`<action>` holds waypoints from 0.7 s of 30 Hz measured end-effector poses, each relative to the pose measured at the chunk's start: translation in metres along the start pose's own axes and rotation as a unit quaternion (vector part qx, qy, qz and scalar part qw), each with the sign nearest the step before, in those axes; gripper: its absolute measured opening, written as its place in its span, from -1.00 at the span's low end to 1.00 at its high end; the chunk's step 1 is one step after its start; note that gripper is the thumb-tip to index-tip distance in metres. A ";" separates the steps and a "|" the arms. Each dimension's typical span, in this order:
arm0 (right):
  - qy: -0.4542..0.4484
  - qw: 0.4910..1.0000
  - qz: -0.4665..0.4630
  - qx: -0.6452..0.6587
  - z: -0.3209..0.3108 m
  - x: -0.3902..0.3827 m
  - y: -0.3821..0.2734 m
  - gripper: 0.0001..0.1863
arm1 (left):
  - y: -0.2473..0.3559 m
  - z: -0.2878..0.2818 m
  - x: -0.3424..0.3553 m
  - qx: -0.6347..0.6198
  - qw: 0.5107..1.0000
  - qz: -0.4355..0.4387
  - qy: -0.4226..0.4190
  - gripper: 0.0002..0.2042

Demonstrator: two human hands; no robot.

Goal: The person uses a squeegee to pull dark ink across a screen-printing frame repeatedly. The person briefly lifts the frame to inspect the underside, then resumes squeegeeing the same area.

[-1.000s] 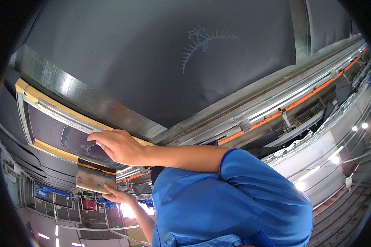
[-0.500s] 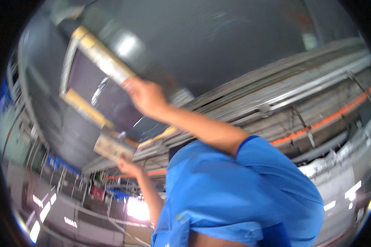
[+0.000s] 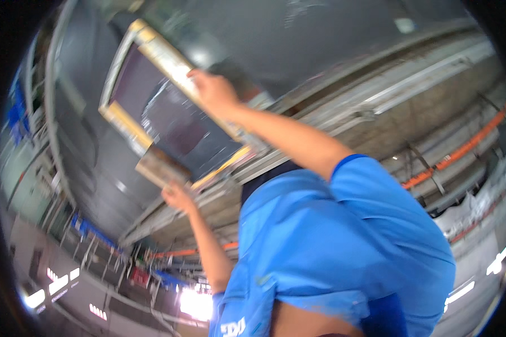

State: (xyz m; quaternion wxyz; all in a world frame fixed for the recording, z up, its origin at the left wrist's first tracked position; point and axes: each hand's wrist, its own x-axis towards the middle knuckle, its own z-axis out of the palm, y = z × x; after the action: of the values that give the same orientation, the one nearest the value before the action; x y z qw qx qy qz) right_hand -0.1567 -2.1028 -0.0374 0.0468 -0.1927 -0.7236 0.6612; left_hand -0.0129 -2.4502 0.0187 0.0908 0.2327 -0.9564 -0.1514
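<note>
A dark mesh screen in a yellow wooden frame [image 3: 118, 115] lies against a dark grey surface [image 3: 331, 39]. My right hand [image 3: 212, 92] is closed over the frame's right rail, the bare forearm running back to my blue sleeve. My left hand [image 3: 177, 197] grips a flat, worn wooden scraper [image 3: 160, 168] that sits at the frame's lower edge, touching the mesh border. My blue shirt [image 3: 343, 247] fills the lower middle of the view and hides what lies behind it.
Long metal rails [image 3: 410, 90] run along the grey surface's edge, with an orange strip [image 3: 461, 149] farther out. Blue items [image 3: 90, 227] and bright lights [image 3: 56, 283] show at the lower left. The picture is blurred and tilted.
The view has swung, so the frame now sits higher and more upright in the picture. Both hands have kept their places on the frame rail and the scraper.
</note>
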 end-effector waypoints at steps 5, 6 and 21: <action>0.022 0.997 0.004 0.073 0.011 0.002 0.001 -0.79 | 0.049 -0.011 -0.004 -0.049 0.997 -0.030 -0.060 -0.57; 0.025 0.996 0.003 0.082 0.011 0.004 0.001 -0.78 | 0.052 -0.012 -0.003 -0.047 0.996 -0.032 -0.063 -0.56; 0.283 0.928 -0.232 -0.063 -0.132 0.129 0.009 -0.08 | 0.089 -0.022 -0.004 -0.080 0.980 -0.180 -0.025 -0.61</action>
State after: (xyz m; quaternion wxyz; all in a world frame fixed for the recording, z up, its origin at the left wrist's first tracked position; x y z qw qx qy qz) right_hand -0.2308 -1.9341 -0.0547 0.3896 -0.2008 -0.7452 0.5025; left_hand -0.0417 -2.3783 0.0685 0.0566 0.3890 -0.8858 -0.2467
